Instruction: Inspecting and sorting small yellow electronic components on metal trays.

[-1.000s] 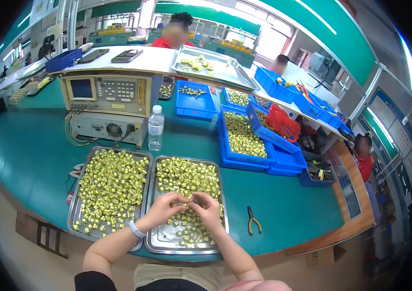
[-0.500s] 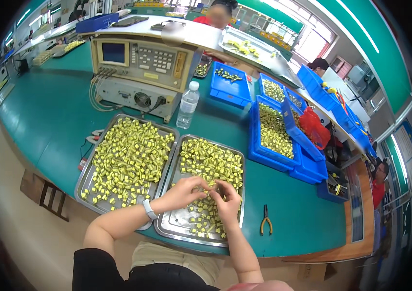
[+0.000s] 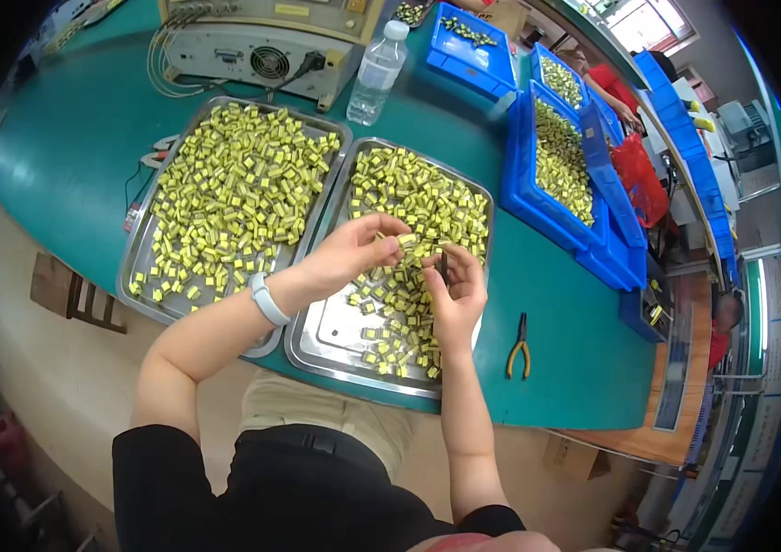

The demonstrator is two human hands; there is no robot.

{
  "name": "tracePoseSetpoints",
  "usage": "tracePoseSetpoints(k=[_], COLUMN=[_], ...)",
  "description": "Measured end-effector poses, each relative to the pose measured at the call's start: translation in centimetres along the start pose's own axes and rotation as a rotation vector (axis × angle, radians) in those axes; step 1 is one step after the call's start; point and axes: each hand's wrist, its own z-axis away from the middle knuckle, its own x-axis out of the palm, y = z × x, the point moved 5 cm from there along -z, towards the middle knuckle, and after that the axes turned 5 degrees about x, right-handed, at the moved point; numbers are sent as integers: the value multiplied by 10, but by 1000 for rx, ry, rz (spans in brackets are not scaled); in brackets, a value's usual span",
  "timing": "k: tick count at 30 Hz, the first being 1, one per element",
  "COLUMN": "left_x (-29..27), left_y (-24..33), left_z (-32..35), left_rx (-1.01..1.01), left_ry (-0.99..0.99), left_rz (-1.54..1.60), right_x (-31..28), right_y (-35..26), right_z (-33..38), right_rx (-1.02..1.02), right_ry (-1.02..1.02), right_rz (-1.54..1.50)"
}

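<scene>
My left hand [image 3: 354, 250] pinches 1 small yellow part [image 3: 406, 241] between thumb and fingertips, just above the right-hand metal tray [image 3: 321, 336]. My right hand [image 3: 455, 290] is closed around a thin dark tool [image 3: 444, 267] that stands upright between its fingers, close beside the part; I cannot tell whether the tool's tip touches it. My 2 hands are near each other but not touching. A pale band [image 3: 266, 299] sits on my left wrist.

The right-hand tray holds yellow parts [image 3: 418, 198] heaped toward its far end, with its near corner bare. Just beside it on the left, a second metal tray [image 3: 137, 267] is covered nearly all over with the same parts.

On the green worktop [image 3: 68, 156], pliers with yellow handles [image 3: 519, 348] lie to the right of the trays. A clear bottle [image 3: 375, 74] stands beyond them, next to a grey instrument box [image 3: 252, 60]. Blue bins [image 3: 547, 198] of yellow parts line the right side.
</scene>
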Motion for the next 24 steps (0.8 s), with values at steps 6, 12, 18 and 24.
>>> tracePoseSetpoints(k=[6, 12, 18, 24], left_x=[5, 9, 9, 11], left_y=[-5, -4, -4, -3], left_z=[3, 1, 3, 3], left_rx=[3, 71, 57, 54], left_ry=[-13, -73, -69, -78], left_rz=[60, -48, -89, -143], right_x=[2, 0, 6, 3], right_y=[0, -6, -11, -8], right_z=[10, 12, 10, 10], right_rx=[-45, -60, -102, -128], right_ry=[-51, -18, -22, 17], right_rz=[234, 301, 357, 331])
